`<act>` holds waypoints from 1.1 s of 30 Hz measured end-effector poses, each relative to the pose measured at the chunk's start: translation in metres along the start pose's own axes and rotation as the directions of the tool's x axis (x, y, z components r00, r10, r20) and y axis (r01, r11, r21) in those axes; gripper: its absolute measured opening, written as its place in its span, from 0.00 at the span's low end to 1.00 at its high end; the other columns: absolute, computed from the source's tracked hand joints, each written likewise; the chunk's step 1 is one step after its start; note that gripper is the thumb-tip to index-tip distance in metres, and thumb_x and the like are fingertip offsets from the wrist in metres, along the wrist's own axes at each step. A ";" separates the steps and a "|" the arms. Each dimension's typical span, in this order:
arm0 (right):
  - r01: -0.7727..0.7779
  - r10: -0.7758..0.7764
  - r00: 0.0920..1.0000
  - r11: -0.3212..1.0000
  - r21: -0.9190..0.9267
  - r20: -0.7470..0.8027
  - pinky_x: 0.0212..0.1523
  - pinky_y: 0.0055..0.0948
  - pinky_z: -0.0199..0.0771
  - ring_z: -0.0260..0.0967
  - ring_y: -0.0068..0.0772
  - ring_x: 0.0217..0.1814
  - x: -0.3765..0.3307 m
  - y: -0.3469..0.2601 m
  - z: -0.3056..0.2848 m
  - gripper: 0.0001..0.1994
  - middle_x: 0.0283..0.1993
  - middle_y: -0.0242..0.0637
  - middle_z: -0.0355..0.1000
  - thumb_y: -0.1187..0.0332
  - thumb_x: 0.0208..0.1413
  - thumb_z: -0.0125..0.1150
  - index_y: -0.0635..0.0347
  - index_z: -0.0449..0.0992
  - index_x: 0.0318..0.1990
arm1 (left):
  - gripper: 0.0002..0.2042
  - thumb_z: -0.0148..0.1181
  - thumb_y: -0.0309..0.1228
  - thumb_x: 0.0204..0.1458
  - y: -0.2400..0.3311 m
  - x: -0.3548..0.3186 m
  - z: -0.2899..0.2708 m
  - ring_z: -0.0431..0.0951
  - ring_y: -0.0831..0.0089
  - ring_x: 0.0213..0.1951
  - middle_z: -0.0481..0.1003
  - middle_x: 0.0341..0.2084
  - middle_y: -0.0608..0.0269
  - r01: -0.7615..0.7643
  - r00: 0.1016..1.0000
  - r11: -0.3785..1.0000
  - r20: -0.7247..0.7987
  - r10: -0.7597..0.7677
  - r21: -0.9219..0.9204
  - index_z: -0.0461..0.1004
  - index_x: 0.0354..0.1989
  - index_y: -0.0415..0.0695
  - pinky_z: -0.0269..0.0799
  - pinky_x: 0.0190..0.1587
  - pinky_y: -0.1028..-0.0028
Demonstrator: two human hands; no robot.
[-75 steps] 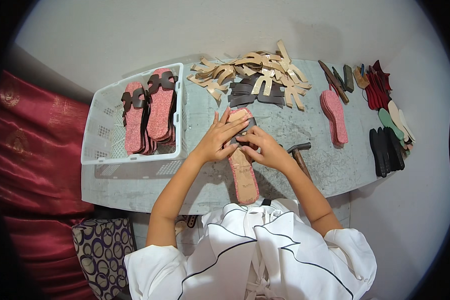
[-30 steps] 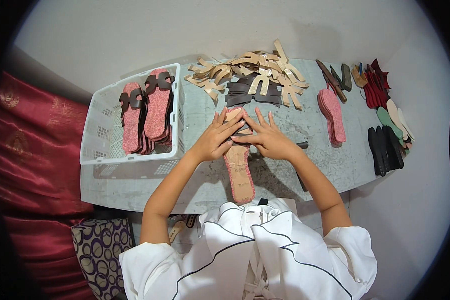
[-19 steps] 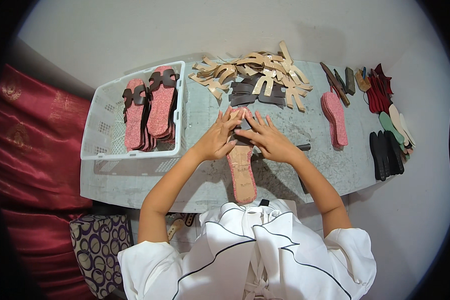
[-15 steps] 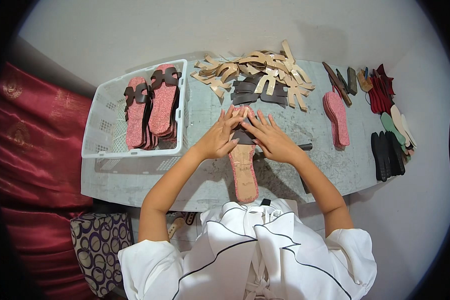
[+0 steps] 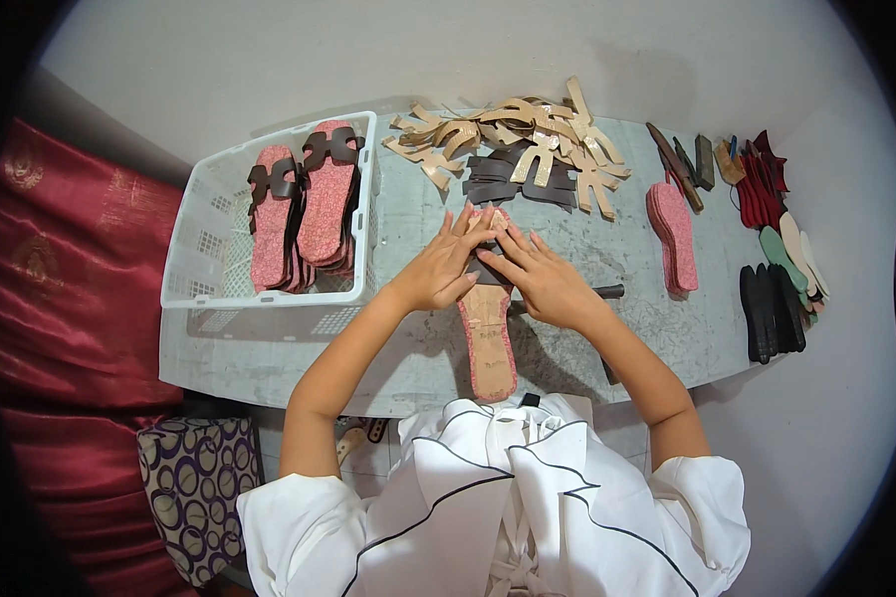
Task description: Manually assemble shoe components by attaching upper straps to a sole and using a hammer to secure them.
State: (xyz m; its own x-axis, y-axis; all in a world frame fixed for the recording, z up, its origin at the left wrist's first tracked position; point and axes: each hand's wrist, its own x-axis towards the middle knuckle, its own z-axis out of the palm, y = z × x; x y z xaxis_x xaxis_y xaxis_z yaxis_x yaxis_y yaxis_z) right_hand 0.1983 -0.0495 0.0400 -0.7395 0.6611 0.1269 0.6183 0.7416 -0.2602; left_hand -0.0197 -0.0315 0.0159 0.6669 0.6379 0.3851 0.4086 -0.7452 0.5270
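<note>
A pink-edged sandal insole [image 5: 492, 348] lies on the table in front of me, its tan underside up and its narrow end toward me. Dark brown strap ends [image 5: 486, 272] are folded over its wider part. My left hand [image 5: 438, 269] rests on the left side of them, fingers stretched out. From the right, my right hand [image 5: 546, 283] lies flat over the strap and the far end of the insole, fingers extended. The fingertips of both hands almost meet and cover much of the strap. A dark handle [image 5: 607, 293] sticks out beside my right wrist.
At left, a white plastic basket [image 5: 368, 199] holds pink sandals [image 5: 272, 224] with brown straps. Beyond my hands lie brown straps [image 5: 498, 179] and gold strap pieces [image 5: 538, 164]. Stacked pink insoles [image 5: 675, 234], hand tools [image 5: 675, 164] and black soles [image 5: 767, 313] are at right.
My right hand has shifted slightly toward me and flattened over the strap, its fingers closer together. My left hand stays at nearly the same place on the insole.
</note>
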 end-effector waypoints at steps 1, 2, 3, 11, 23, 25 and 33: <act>0.005 -0.005 1.000 1.000 0.002 0.001 0.65 0.45 0.42 0.38 0.43 0.69 -0.001 -0.001 -0.001 0.35 0.67 0.43 0.42 0.79 0.42 0.52 0.46 0.53 0.62 | 0.28 0.45 0.30 0.45 0.003 -0.001 -0.001 0.36 0.49 0.64 0.45 0.62 0.49 0.005 1.000 1.000 -0.002 -0.005 0.002 0.48 0.58 0.43 0.25 0.62 0.50; 0.001 -0.001 1.000 1.000 -0.011 0.011 0.64 0.45 0.42 0.38 0.42 0.69 -0.001 0.001 -0.002 0.35 0.67 0.42 0.42 0.78 0.43 0.52 0.45 0.53 0.62 | 0.28 0.46 0.33 0.46 0.007 0.000 -0.002 0.35 0.49 0.65 0.44 0.63 0.49 0.057 0.997 0.993 0.036 -0.061 0.103 0.50 0.58 0.43 0.23 0.62 0.51; -0.003 0.004 1.000 1.000 -0.023 0.021 0.64 0.45 0.43 0.39 0.41 0.69 -0.001 0.002 -0.003 0.34 0.67 0.41 0.42 0.77 0.44 0.52 0.45 0.53 0.62 | 0.28 0.47 0.35 0.46 0.010 0.000 -0.003 0.34 0.50 0.65 0.43 0.63 0.48 0.105 0.990 0.973 0.068 -0.121 0.205 0.51 0.58 0.43 0.21 0.62 0.52; -0.013 0.017 0.999 0.996 -0.084 0.044 0.63 0.47 0.45 0.38 0.39 0.69 -0.001 -0.001 -0.005 0.37 0.67 0.39 0.41 0.78 0.41 0.53 0.43 0.51 0.62 | 0.30 0.54 0.28 0.45 0.036 -0.065 0.049 0.40 0.52 0.64 0.45 0.62 0.44 0.293 0.657 0.956 -0.729 -0.191 0.014 0.49 0.58 0.40 0.26 0.62 0.54; -0.027 0.028 0.996 0.999 -0.019 0.081 0.64 0.47 0.44 0.36 0.40 0.70 0.002 -0.002 -0.008 0.36 0.68 0.41 0.39 0.80 0.41 0.49 0.44 0.51 0.62 | 0.42 0.55 0.48 0.47 0.021 -0.114 0.134 0.36 0.60 0.64 0.40 0.62 0.48 0.115 0.458 0.427 -0.333 -0.824 -0.897 0.36 0.62 0.41 0.31 0.62 0.62; -0.015 0.018 0.998 0.999 -0.048 0.062 0.63 0.48 0.47 0.38 0.40 0.69 0.001 -0.001 -0.006 0.37 0.68 0.40 0.40 0.79 0.41 0.52 0.43 0.51 0.62 | 0.44 0.53 0.52 0.47 0.014 -0.112 0.141 0.36 0.62 0.64 0.37 0.63 0.50 0.175 0.541 0.430 -0.279 -0.794 -0.886 0.34 0.63 0.41 0.29 0.62 0.63; -0.042 0.039 0.995 0.999 0.024 0.092 0.64 0.47 0.43 0.34 0.42 0.70 0.000 -0.001 -0.009 0.36 0.68 0.42 0.39 0.82 0.41 0.45 0.45 0.52 0.62 | 0.41 0.48 0.41 0.54 0.035 -0.051 0.096 0.28 0.63 0.65 0.31 0.64 0.49 0.111 0.743 0.344 -0.152 -0.652 -0.933 0.24 0.62 0.36 0.24 0.63 0.68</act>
State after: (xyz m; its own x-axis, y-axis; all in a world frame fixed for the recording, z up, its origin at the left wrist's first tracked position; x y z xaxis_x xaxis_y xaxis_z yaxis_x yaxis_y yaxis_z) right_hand 0.1999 -0.0491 0.0484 -0.7361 0.6763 0.0277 0.6421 0.7106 -0.2877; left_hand 0.0204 -0.1093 -0.0583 0.1347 0.9892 0.0581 -0.3669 -0.0047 0.9302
